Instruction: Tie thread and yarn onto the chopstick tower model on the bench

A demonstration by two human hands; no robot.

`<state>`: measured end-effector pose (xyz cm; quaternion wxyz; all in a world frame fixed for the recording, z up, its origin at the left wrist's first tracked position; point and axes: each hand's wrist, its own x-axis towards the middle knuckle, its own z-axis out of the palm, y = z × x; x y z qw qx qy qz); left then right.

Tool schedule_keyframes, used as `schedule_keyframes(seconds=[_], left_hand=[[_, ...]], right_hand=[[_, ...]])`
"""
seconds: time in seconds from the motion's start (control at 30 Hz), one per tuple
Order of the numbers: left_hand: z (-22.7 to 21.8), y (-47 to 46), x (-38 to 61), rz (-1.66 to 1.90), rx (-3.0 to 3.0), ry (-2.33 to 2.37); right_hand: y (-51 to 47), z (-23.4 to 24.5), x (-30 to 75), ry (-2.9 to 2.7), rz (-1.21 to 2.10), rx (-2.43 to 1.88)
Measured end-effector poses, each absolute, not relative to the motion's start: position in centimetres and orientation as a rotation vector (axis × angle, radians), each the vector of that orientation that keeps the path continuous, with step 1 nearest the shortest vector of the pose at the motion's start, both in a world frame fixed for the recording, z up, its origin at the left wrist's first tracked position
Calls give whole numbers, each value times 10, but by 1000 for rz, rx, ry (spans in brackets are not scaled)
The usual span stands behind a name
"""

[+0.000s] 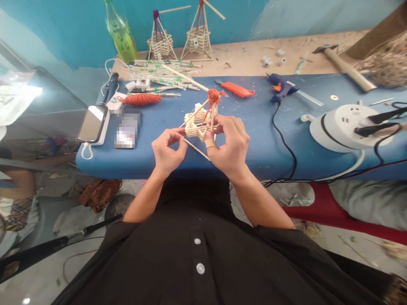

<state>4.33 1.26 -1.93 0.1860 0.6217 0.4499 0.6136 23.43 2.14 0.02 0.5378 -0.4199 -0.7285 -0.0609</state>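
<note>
A small model of pale wooden sticks [200, 132] stands on the blue mat in front of me. Its leaning sticks meet at a knot of orange yarn [213, 95], and short sticks are stacked in layers below. My left hand [170, 148] pinches at the model's left lower corner, thumb and forefinger drawn together. From that pinch a thin stick [197, 150] slants down toward my right hand. My right hand [229, 144] is closed round the model's right side, the thumb in front and the fingers partly hidden behind.
Behind lie wrapped sticks [171, 78], a yarn bundle [141, 99], an orange-handled cutter [238, 89] and a glue gun [280, 87]. Two similar models [197, 40] stand by the wall near a bottle [121, 36]. At right are a hammer [348, 67] and power strip [337, 127]; a phone [93, 123] lies left.
</note>
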Motion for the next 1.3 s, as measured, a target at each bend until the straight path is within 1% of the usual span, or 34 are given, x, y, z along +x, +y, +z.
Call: schedule_keyframes(seconds=[0.2,0.4,0.47,0.57,0.67,0.8,1.1,1.2,1.3], left_hand=[[-4,7,50,1741,1993,1265],[-4,13,69,1827,2094,1188],[-4,14,73,1855,2131,1187],[-3,14,74,1864,2161,1164],[-3,14,72,1811,2169,1181],[-4,15,71,1824,2161,1185],[-4,19,72,1847,2215,1165],[-6,17,74,1807,2130,1178],[-11,18,75,1735,2116,1267]], right_hand=[[31,7,250,-1761,6,-1061],[49,12,267,-1828,116,-1019],[48,10,270,-1802,75,-1013],[39,3,270,-1724,-135,-966],[28,-5,260,-1759,-302,-889],[23,-11,245,-1744,-296,-799],[29,-10,240,-1768,-346,-921],[30,-9,241,-1777,-357,-911],[29,-7,243,-1766,-299,-917]])
